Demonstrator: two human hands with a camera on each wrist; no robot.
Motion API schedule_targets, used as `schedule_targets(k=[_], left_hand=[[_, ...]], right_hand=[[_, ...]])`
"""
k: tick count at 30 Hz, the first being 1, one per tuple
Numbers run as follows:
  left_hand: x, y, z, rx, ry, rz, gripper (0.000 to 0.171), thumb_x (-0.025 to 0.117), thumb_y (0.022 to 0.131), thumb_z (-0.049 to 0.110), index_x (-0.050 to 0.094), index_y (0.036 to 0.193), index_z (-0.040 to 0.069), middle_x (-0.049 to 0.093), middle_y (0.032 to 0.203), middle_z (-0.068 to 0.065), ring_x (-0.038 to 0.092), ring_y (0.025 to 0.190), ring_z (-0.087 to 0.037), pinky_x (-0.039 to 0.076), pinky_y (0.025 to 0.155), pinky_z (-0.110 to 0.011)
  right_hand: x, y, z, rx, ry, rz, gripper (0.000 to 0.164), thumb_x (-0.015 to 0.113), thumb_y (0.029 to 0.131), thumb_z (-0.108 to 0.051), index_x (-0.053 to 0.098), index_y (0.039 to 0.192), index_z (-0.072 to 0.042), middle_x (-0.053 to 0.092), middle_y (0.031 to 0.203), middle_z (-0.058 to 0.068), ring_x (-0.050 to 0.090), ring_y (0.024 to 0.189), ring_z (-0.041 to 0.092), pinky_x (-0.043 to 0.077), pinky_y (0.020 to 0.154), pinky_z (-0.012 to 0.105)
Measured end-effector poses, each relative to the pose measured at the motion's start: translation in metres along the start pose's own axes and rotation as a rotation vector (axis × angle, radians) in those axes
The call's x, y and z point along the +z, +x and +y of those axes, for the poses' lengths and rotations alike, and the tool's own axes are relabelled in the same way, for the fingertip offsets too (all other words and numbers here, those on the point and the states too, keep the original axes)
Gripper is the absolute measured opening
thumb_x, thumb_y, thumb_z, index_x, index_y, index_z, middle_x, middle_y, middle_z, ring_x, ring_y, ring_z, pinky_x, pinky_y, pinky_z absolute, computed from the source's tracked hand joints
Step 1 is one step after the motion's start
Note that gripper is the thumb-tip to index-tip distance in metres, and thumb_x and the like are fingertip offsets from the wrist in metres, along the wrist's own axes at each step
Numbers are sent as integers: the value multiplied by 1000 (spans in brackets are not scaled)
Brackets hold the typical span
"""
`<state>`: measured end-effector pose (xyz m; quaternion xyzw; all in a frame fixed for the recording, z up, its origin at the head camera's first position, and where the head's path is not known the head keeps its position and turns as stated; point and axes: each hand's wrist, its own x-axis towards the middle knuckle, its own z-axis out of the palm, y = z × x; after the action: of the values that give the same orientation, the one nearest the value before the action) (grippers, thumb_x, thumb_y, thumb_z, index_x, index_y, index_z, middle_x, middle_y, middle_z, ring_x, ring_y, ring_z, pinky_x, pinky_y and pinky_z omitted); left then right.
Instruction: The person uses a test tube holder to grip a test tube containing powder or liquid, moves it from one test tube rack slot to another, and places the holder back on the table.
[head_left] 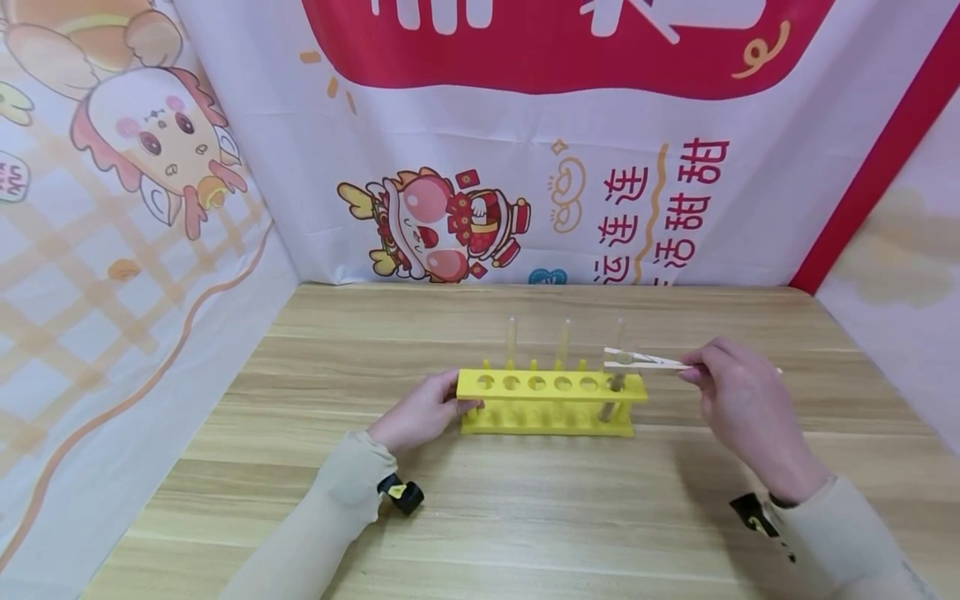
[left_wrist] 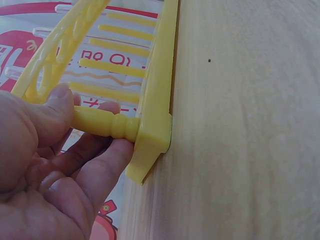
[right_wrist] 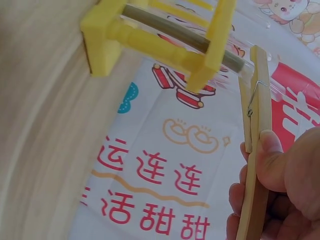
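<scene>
A yellow test tube rack (head_left: pixel 551 396) stands on the wooden table. At its left end my left hand (head_left: pixel 423 410) grips the end post (left_wrist: pixel 95 121) between thumb and fingers. My right hand (head_left: pixel 742 392) holds a wooden test tube clamp (right_wrist: pixel 260 110), thumb along one side and fingers curled round the other. The clamp's jaws are around the upper part of a glass test tube (head_left: pixel 607 410) holding grey-brown contents. This tube stands in the rightmost hole, its lower end down at the rack's base.
Behind the holes, clear tubes (head_left: pixel 512 333) stand with rounded ends up over yellow pegs (left_wrist: pixel 112 67) of the rack. The wooden table (head_left: pixel 525 517) runs back to a printed cloth (head_left: pixel 480 125), with more cloth along both sides. Each wrist wears a black strap (head_left: pixel 402 493).
</scene>
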<state>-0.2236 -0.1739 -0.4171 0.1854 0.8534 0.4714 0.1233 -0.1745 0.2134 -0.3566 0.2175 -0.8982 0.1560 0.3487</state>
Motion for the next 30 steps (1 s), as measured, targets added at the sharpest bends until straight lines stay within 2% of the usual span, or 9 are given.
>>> schedule_targets(k=[14,19,25,30], left_hand=[[1,-1,0,13,19,2,25,62,99,16,63,124,16,66,117,4,60,106,-13,49,94,-38],[0,-1,0,4,8,-2,27,61,99,15,62,126,17,66,118,4,60,104,-13,50,93,-37],[0,-2,1,-3,6,-5,28,61,99,16,61,127,17,65,119,4,60,105,-13,50,94,-38],[0,-2,1,1,9,-4,28,61,100,17,61,128,18,65,120,4,60,106,-13,49,95,-38]], right_hand=[[-22,24,-4,14,-43,5,15,79,78,6,68,88,5,62,82,15,60,71,33,53,64,51],[-32,33,-3,22,-27,49,13,76,80,6,68,90,7,64,86,18,60,78,37,51,69,52],[-45,39,7,48,-14,124,19,75,82,6,67,99,11,62,88,22,56,77,36,45,70,47],[-57,37,24,100,-73,118,29,79,80,1,66,105,10,59,85,23,53,72,35,42,62,47]])
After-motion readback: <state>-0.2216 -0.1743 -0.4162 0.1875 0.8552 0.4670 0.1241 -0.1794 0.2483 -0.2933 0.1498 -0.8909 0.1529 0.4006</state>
